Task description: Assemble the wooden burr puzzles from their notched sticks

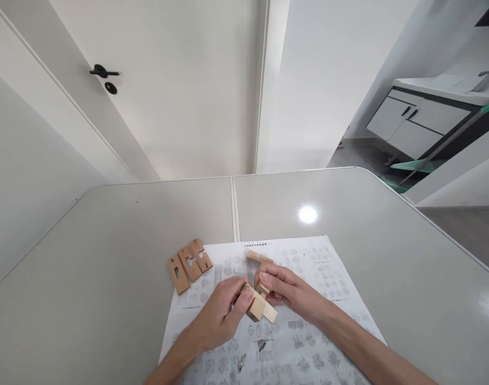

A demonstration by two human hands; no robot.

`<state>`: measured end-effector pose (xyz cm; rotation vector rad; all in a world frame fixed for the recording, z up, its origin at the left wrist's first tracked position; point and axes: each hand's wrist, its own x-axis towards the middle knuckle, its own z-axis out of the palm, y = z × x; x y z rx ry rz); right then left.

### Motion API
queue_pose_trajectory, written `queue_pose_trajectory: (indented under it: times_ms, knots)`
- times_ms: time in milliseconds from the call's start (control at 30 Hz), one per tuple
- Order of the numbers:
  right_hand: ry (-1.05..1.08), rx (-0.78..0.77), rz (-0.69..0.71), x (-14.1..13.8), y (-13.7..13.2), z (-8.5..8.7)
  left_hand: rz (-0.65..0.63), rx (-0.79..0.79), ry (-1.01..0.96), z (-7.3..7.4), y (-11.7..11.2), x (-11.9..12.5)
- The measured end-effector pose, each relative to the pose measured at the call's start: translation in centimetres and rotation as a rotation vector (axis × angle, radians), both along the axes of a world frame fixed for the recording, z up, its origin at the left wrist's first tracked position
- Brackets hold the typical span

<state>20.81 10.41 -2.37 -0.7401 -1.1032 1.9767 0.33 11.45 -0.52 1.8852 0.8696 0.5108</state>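
Both hands meet over a printed instruction sheet (308, 342) on a grey table (108, 240). My left hand (220, 315) pinches a pale wooden notched bar (262, 309), part of a small cluster of joined puzzle pieces. My right hand (286, 289) grips another piece of the same cluster (262, 289) from the right, fingers curled. One more wooden piece (259, 257) lies on the sheet just beyond my right hand. Three darker notched wooden pieces (189, 263) lie side by side at the sheet's upper left corner.
The table is two grey tops joined by a seam (234, 214), with rounded far corners. A white door with a black handle (103, 72) stands behind it. At the right, a cabinet (416, 120) and floor lie beyond the table edge.
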Motion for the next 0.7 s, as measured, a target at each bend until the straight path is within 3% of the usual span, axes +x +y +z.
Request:
queue_pose_trajectory:
  times_ms: [367, 533, 700]
  knots:
    - [0.002, -0.019, 0.021, -0.1, 0.0, -0.4, 0.018, -0.038, -0.024, -0.5, 0.0, -0.1]
    - [-0.125, 0.115, -0.025, -0.2, -0.1, 0.0, 0.006, -0.134, -0.055, -0.6, 0.8, -0.3]
    - [-0.287, 0.236, -0.095, -0.3, -0.4, 0.4, 0.032, -0.013, 0.013, -0.8, 1.0, -0.7]
